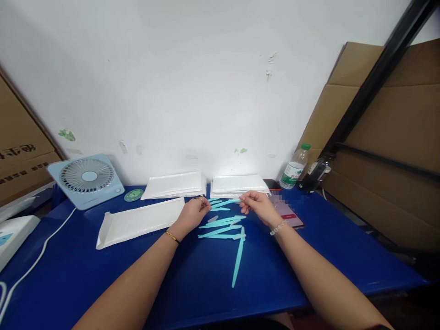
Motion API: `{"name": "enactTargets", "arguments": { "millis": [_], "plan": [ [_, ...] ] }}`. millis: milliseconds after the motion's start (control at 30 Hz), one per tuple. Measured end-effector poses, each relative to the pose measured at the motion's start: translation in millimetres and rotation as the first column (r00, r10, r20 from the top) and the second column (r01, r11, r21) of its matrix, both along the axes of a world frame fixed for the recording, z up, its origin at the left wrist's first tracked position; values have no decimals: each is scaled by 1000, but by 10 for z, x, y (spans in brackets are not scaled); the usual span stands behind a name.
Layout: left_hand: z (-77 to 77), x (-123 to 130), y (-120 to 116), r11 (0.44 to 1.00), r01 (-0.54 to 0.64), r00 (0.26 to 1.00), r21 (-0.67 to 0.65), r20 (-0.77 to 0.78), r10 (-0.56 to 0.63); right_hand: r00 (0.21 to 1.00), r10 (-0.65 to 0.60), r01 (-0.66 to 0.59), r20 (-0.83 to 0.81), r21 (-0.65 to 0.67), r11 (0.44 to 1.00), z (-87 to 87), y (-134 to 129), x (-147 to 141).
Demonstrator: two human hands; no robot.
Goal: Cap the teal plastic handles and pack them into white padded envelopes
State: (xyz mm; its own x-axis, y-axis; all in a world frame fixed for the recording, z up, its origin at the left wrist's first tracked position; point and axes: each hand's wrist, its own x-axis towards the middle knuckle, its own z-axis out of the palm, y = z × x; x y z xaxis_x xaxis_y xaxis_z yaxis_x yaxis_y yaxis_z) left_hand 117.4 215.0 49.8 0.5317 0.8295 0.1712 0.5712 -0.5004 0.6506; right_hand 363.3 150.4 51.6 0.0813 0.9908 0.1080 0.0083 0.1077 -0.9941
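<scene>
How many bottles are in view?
2: the green-capped bottle at the back right of the blue table, and the dark bottle just right of it.

2 hands [258, 205], 2 bottles [294, 172]

Small workshop or stockroom corner, can't tell which. Blue table [275, 288] against scuffed, patchy white wall [206, 91]; white envelopes [175, 184] in piles, loose teal plastic sticks [238, 261]; printed cardboard box [24, 137] left, big cardboard [395, 133] and black metal frame [378, 78] right. Desk fan [87, 178], drink bottle [294, 168] too.
</scene>
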Motion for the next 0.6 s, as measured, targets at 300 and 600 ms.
{"name": "enactTargets", "arguments": {
  "millis": [300,600],
  "plan": [
    [40,6,-84,995,94,980,23,-176,-89,759,-84,30,646,94,995,-66,32,192],
    [-49,17,-1,972,34,957,231,-287,35,227,-168,-8,959,174,985,-162,145,39]
  ]
}}
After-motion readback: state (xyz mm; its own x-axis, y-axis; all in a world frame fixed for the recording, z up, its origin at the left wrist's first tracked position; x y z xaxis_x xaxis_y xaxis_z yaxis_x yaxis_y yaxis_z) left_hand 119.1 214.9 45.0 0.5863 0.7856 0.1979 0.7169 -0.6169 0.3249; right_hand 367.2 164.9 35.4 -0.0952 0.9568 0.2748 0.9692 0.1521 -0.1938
